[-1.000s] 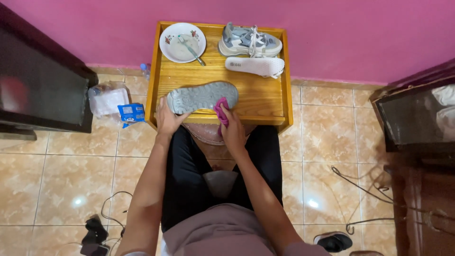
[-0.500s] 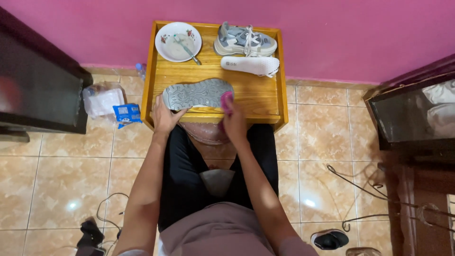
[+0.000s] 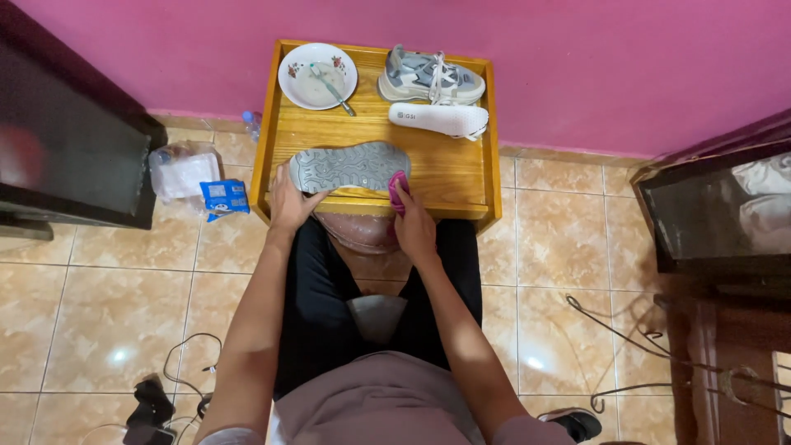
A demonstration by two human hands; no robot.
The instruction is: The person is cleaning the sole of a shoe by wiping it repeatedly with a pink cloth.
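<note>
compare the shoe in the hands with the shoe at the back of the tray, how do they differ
The held shoe is turned sole up, showing grey tread; the back shoe sits upright with laces showing. The left hand grips the held shoe and the right hand presses a pink cloth to it; the back shoe is untouched, beside a white insole. Both are grey sneakers on the wooden tray.

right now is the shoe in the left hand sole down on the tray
No, the gray shoe gripped by the left hand shows its treaded sole facing up over the wooden tray.
</note>
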